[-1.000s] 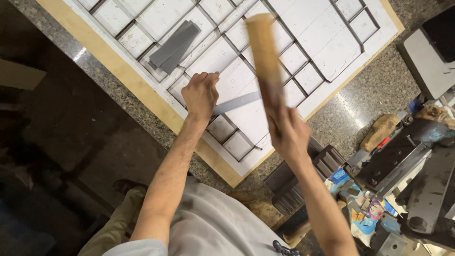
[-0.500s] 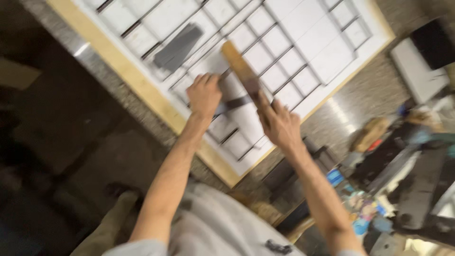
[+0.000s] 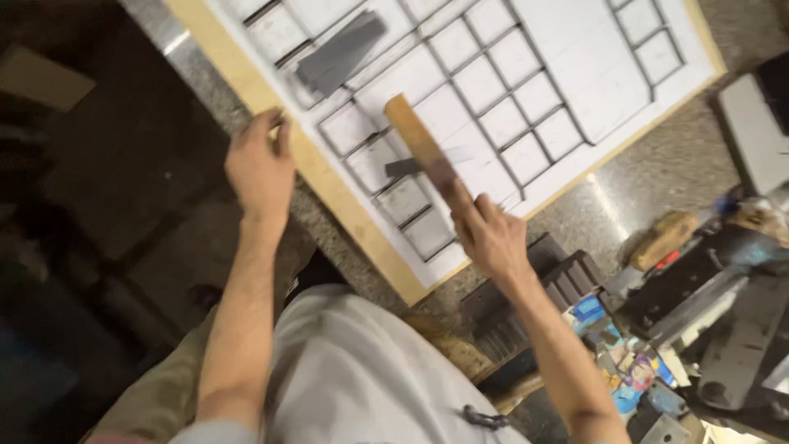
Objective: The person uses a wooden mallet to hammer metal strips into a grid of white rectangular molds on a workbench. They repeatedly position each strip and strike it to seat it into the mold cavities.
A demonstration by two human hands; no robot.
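Note:
My right hand [image 3: 491, 237] grips a flat wooden stick [image 3: 417, 141], which lies slanted across a white board [image 3: 575, 49] covered by a grid of thin metal strips [image 3: 485, 82]. A short grey metal strip [image 3: 403, 167] pokes out from under the stick. My left hand [image 3: 261, 164] hovers at the board's pale wooden edge [image 3: 325, 185], fingers loosely curled, holding nothing. Farther up the board, a darker grey flat piece [image 3: 339, 56] rests on the grid.
The board lies on a speckled stone counter [image 3: 657, 177]. Dark metal blocks [image 3: 542, 284], a wooden-handled tool [image 3: 662, 237], colourful small packages [image 3: 616, 353] and dark machine parts [image 3: 723, 321] crowd the right side. Dark floor lies at the left.
My left hand has let go of the grey strip and drawn back left to the board's edge. My right hand lowered the stick from upright to flat across the grid.

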